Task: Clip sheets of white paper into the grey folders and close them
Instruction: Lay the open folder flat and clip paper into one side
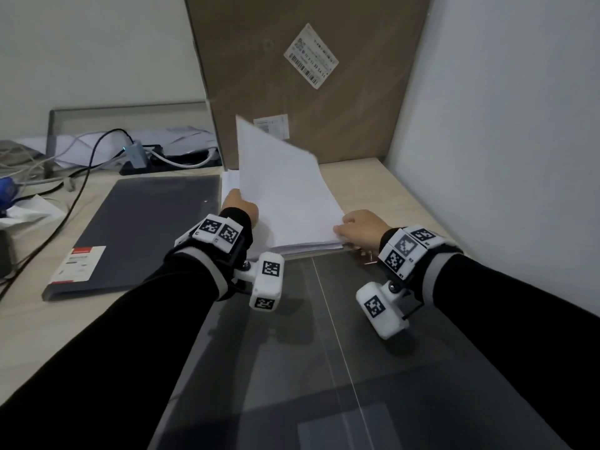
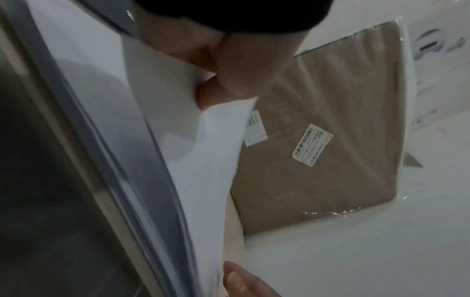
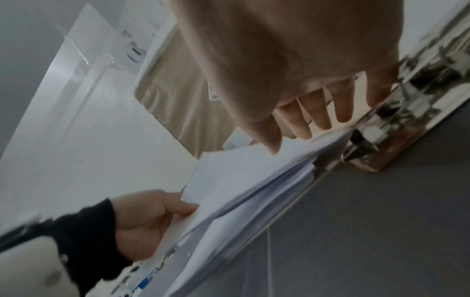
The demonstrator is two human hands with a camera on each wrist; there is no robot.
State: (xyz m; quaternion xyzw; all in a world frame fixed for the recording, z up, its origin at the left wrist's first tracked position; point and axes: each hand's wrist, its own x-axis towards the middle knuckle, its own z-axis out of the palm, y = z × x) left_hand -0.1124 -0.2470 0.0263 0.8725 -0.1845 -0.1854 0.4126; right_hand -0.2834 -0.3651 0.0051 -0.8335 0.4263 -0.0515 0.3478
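Note:
A grey folder (image 1: 324,352) lies open right in front of me, its metal clip (image 1: 367,256) at the far edge. Just beyond it sits a stack of white paper (image 1: 302,243). My left hand (image 1: 238,203) pinches the left edge of a few top sheets (image 1: 279,190) and holds them tilted up off the stack. In the left wrist view the thumb (image 2: 229,66) presses on those sheets (image 2: 203,160). My right hand (image 1: 357,225) rests on the stack's near right corner, its straight fingers (image 3: 305,120) touching the paper (image 3: 241,170) beside the clip (image 3: 381,130). A second grey folder (image 1: 146,228) lies closed at the left.
A tall cardboard box (image 1: 308,76) leans at the back behind the stack. Cables and an adapter (image 1: 136,154) clutter the back left. A white wall (image 1: 503,157) bounds the desk on the right. Crumpled white material (image 1: 26,212) lies at the far left.

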